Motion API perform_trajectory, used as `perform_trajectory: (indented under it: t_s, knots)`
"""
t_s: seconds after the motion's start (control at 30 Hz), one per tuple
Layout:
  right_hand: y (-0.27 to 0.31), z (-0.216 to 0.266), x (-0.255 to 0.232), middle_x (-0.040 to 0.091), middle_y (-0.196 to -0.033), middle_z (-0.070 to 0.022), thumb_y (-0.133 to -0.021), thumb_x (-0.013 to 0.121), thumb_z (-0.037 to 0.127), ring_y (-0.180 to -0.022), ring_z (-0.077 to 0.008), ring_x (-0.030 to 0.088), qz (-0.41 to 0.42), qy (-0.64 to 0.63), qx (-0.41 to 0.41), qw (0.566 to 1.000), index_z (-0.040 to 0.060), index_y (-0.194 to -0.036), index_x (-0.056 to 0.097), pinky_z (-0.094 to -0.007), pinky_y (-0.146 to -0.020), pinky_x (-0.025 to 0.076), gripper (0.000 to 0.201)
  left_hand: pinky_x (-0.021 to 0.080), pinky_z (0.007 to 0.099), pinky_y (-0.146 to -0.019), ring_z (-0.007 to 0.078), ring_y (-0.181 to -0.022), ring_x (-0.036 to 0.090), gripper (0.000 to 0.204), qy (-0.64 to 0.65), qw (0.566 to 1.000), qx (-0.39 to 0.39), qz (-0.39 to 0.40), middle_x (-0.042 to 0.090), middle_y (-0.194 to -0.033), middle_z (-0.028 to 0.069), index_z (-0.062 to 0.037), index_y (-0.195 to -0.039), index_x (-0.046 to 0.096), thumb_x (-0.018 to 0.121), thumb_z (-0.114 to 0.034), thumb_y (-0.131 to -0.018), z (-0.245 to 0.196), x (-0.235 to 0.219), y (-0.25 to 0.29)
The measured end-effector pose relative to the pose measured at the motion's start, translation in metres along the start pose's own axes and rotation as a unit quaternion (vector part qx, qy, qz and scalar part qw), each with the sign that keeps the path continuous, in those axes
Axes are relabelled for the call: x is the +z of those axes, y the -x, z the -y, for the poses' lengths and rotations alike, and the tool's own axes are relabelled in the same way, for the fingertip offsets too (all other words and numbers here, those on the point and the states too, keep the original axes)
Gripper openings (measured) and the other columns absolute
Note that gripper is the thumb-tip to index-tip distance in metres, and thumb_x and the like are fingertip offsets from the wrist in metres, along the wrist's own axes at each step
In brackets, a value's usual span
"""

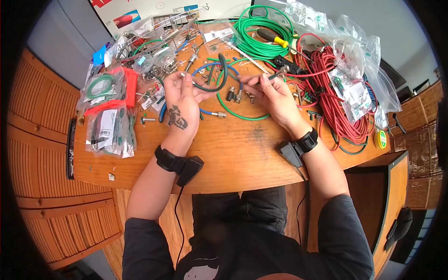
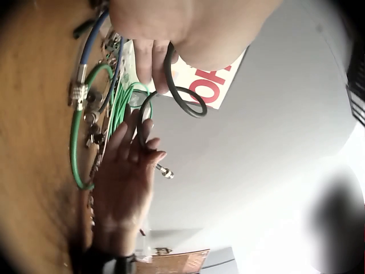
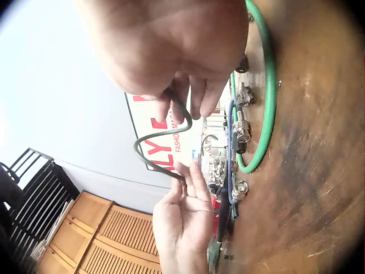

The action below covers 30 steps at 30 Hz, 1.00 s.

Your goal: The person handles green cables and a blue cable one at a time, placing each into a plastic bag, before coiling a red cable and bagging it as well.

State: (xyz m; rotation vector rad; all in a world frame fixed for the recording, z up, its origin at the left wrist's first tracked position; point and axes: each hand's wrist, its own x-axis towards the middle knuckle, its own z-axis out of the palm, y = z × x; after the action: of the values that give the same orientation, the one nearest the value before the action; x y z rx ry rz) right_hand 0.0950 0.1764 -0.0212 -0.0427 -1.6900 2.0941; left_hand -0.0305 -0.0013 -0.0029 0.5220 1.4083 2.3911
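Note:
A dark cable (image 1: 223, 70) with a loop in it runs between the two hands, above the table. My left hand (image 1: 183, 100) pinches one end between thumb and fingers. The other end is gripped by my right hand (image 1: 279, 100), and a metal connector (image 2: 166, 172) sticks out past its fingers in the left wrist view. From the right wrist camera, the cable (image 3: 165, 132) bends in an S between the hands. Below them on the table lie a blue cable (image 1: 206, 112) with a metal connector and a green cable (image 1: 242, 117).
A green cable coil (image 1: 247, 35) with a screwdriver (image 1: 275, 38) on it lies at the back. Red cable (image 1: 329, 100) and plastic bags are piled on the right. Bagged cables (image 1: 111, 130) and a red bin (image 1: 129, 86) stand left, near loose metal parts.

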Motion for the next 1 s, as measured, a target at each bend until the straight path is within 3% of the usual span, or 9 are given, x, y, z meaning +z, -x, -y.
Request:
perform_trajectory:
  t_s: [0.07, 0.13, 0.3, 0.53, 0.77, 0.83, 0.9, 0.93, 1.0]
  knots:
    - [0.001, 0.005, 0.002, 0.067, -0.11, -0.011, -0.105, 0.044, 0.028, -0.11, -0.0211, 0.063, 0.006, -0.061, 0.011, 0.998, -0.001, -0.116, 0.061, -0.035, -0.097, 0.05, 0.035, 0.062, 0.0388, -0.065, 0.0293, -0.08, 0.069, 0.022, -0.053, 0.998, 0.024, -0.005, 0.056, -0.093, 0.0143, -0.0011, -0.117, 0.037, 0.045, -0.016, -0.103, -0.006, 0.002, 0.001]
    - [0.003, 0.012, 0.005, 0.067, -0.106, -0.0174, -0.105, 0.043, 0.029, -0.098, -0.0212, 0.068, -0.011, -0.03, 0.08, 0.996, 0.0001, -0.125, 0.056, -0.0313, -0.09, 0.056, 0.037, 0.061, 0.0332, -0.055, 0.0242, -0.072, 0.067, 0.025, -0.091, 0.992, 0.028, 0.079, 0.054, -0.094, 0.0124, -0.0002, -0.122, 0.035, 0.045, -0.013, -0.103, -0.009, 0.006, 0.007]
    - [0.002, 0.015, 0.007, 0.069, -0.098, -0.0122, -0.104, 0.047, 0.03, -0.088, -0.0168, 0.069, -0.034, 0.004, 0.087, 0.996, 0.0015, -0.127, 0.056, -0.0271, -0.077, 0.059, 0.038, 0.061, 0.029, -0.063, 0.0186, -0.088, 0.065, 0.034, -0.117, 0.979, 0.062, 0.156, 0.058, -0.11, 0.0178, 0.0019, -0.126, 0.033, 0.051, 0.001, -0.097, 0.007, 0.013, 0.016]
    - [0.005, 0.018, 0.01, 0.069, -0.088, -0.0027, -0.103, 0.05, 0.031, -0.074, -0.0084, 0.066, -0.044, 0.101, 0.076, 0.991, 0.0035, -0.13, 0.059, -0.0215, -0.065, 0.057, 0.04, 0.057, 0.0265, -0.063, 0.0154, -0.076, 0.067, 0.028, -0.226, 0.961, 0.1, 0.12, 0.065, -0.096, 0.0117, 0.0021, -0.117, 0.047, 0.06, 0.0, -0.093, 0.001, 0.01, 0.02]
    - [0.01, 0.015, 0.012, 0.064, -0.072, -0.0009, -0.103, 0.05, 0.032, -0.066, -0.0098, 0.064, -0.024, 0.171, 0.14, 0.975, 0.0038, -0.11, 0.067, -0.023, -0.057, 0.05, 0.034, 0.051, 0.0307, -0.068, 0.0201, -0.077, 0.064, 0.021, -0.45, 0.81, 0.34, 0.158, 0.064, -0.091, 0.0127, 0.0016, -0.108, 0.065, 0.065, 0.003, -0.087, -0.012, 0.012, 0.017]
    - [0.008, 0.012, 0.012, 0.061, -0.07, -0.0052, -0.103, 0.05, 0.031, -0.064, -0.0148, 0.062, 0.002, 0.391, 0.06, 0.918, 0.0026, -0.1, 0.065, -0.0286, -0.058, 0.048, 0.033, 0.05, 0.0327, -0.07, 0.0239, -0.079, 0.062, 0.024, -0.474, 0.767, 0.388, 0.19, 0.063, -0.09, 0.0132, 0.0007, -0.109, 0.065, 0.065, 0.004, -0.085, -0.013, 0.013, 0.016]
    - [0.004, 0.006, 0.007, 0.061, -0.071, -0.007, -0.103, 0.048, 0.03, -0.064, -0.0166, 0.062, 0.004, 0.418, -0.03, 0.908, 0.0018, -0.099, 0.065, -0.0306, -0.06, 0.048, 0.033, 0.047, 0.0361, -0.074, 0.0291, -0.083, 0.058, 0.026, -0.445, 0.818, 0.31, 0.193, 0.06, -0.089, 0.0141, 0.0005, -0.111, 0.065, 0.064, 0.003, -0.085, -0.012, 0.014, 0.02]
    - [0.004, 0.002, 0.005, 0.06, -0.072, -0.0088, -0.104, 0.047, 0.028, -0.063, -0.0184, 0.062, 0.005, 0.441, -0.119, 0.89, 0.0011, -0.097, 0.064, -0.0327, -0.062, 0.048, 0.033, 0.047, 0.0361, -0.074, 0.0291, -0.083, 0.058, 0.026, -0.444, 0.818, 0.309, 0.195, 0.06, -0.089, 0.0141, 0.0005, -0.111, 0.065, 0.064, 0.003, -0.085, -0.01, 0.014, 0.02]
    - [0.003, -0.003, 0.005, 0.063, -0.077, -0.0101, -0.104, 0.046, 0.025, -0.064, -0.0188, 0.062, -0.007, 0.439, -0.153, 0.885, 0.0006, -0.098, 0.063, -0.033, -0.063, 0.049, 0.031, 0.047, 0.0352, -0.075, 0.0289, -0.083, 0.059, 0.028, -0.473, 0.792, 0.345, 0.174, 0.059, -0.091, 0.0148, 0.0001, -0.115, 0.063, 0.061, 0.002, -0.087, -0.005, 0.013, 0.018]
